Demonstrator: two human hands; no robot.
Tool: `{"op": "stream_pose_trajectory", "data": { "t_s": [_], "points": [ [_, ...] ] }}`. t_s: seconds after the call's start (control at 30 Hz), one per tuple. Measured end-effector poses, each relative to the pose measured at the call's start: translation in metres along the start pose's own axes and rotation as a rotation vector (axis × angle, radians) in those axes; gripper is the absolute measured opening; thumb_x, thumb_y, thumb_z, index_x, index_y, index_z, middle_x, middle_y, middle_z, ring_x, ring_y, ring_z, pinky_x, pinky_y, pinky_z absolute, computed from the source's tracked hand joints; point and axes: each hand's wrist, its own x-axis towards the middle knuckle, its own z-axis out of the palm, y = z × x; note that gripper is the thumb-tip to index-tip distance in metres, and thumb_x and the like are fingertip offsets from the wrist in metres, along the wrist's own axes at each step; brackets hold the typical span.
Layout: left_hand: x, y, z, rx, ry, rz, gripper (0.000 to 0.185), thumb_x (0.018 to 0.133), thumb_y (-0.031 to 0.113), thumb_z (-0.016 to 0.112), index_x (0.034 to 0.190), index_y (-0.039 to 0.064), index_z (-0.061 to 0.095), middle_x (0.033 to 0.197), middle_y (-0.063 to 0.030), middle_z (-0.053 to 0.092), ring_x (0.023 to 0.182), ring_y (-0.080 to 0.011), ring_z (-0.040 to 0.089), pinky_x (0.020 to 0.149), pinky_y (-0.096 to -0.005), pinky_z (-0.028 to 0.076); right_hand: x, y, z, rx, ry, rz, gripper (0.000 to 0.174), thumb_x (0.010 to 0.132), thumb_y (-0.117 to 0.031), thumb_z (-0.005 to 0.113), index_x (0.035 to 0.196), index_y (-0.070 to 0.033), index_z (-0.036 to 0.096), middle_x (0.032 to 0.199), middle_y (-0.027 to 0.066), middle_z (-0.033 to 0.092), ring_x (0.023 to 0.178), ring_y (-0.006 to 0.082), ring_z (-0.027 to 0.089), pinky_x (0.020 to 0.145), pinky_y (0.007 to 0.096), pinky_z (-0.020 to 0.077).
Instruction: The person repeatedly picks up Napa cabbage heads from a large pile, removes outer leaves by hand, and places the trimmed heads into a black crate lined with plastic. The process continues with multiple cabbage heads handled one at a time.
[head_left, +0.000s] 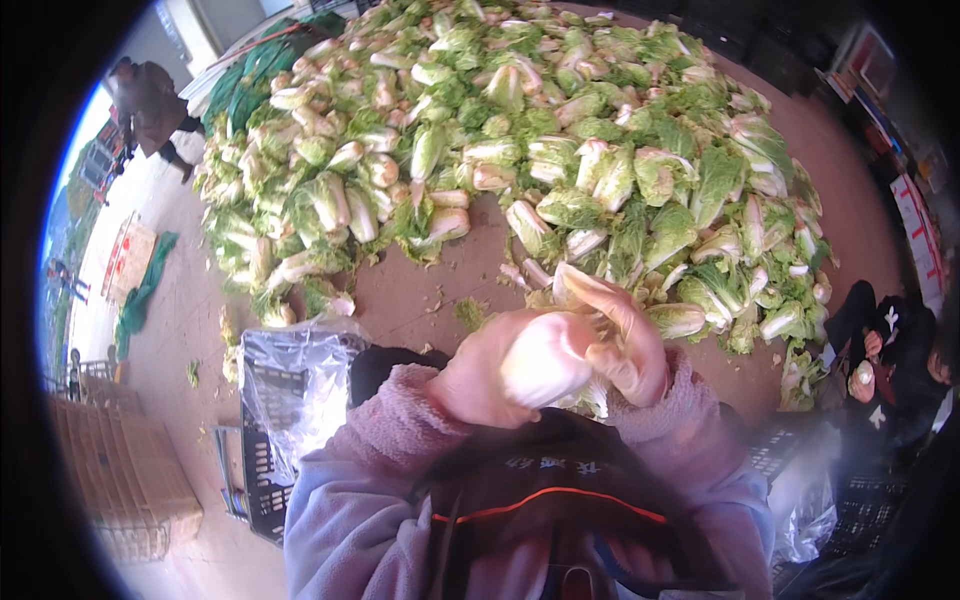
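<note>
A pale napa cabbage (546, 360) is held up close in front of my chest. My left hand (480, 367) wraps around its side. At its other end is my right hand (630, 352), with fingers curled and raised near the cabbage's end; a pale leaf lies against these fingers. Blur hides whether the right hand grips this leaf. Beyond my hands spreads a large heap of napa cabbages (570, 206) on the floor, with loose leaves at its near edge.
A black plastic crate (266, 457) lined with clear plastic stands at my left, another crate (862, 495) at my right. Flattened cardboard (120, 457) is stacked at far left. A co-worker (892, 360) sits at right holding a cabbage; another person (150, 109) walks at upper left.
</note>
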Motion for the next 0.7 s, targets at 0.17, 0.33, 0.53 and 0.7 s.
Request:
{"op": "stream_pose_trajectory", "data": {
  "t_s": [0.17, 0.33, 0.53, 0.7],
  "points": [
    [-0.029, -0.008, -0.004, -0.173, 0.115, 0.179, 0.080, 0.045, 0.016, 0.079, 0.117, 0.002, 0.048, 0.104, -0.0117, 0.056, 0.098, -0.0231, 0.054, 0.086, -0.0352, 0.044, 0.024, 0.008, 0.009, -0.407, -0.099, -0.101, 0.020, 0.080, -0.016, 0.058, 0.092, -0.002, 0.066, 0.082, 0.0091, 0.063, 0.073, 0.0191, 0.057, 0.067, 0.0298, 0.0444],
    [-0.107, -0.021, -0.047, -0.697, 0.385, 0.198, 0.085, 0.050, 0.025, 0.080, 0.122, 0.001, 0.041, 0.106, -0.0087, 0.054, 0.100, -0.0197, 0.052, 0.089, -0.0324, 0.042, 0.001, 0.082, -0.022, -0.272, -0.043, 0.462, 0.027, 0.091, -0.022, 0.048, 0.087, -0.001, 0.063, 0.068, 0.0012, 0.059, 0.055, 0.0050, 0.046, 0.049, 0.0183, 0.0350],
    [-0.307, -0.054, -0.145, -0.918, 1.044, -0.480, 0.085, 0.058, 0.025, 0.072, 0.130, 0.001, 0.033, 0.113, -0.0179, 0.052, 0.100, -0.0288, 0.055, 0.086, -0.0373, 0.048, -0.075, 0.153, -0.025, -0.010, -0.290, 0.940, 0.025, 0.089, -0.022, 0.056, 0.096, 0.000, 0.063, 0.078, 0.0014, 0.061, 0.064, 0.0066, 0.051, 0.057, 0.0196, 0.0402],
    [-0.380, -0.156, -0.206, -0.509, 1.304, -0.907, 0.085, 0.060, 0.028, 0.070, 0.131, 0.002, 0.032, 0.116, -0.0178, 0.049, 0.104, -0.0289, 0.051, 0.089, -0.0377, 0.045, -0.067, 0.156, 0.008, -0.107, -0.270, 0.938, 0.023, 0.088, -0.019, 0.056, 0.096, 0.001, 0.064, 0.076, 0.0009, 0.060, 0.066, 0.0071, 0.050, 0.061, 0.0218, 0.0414]
  ]
}}
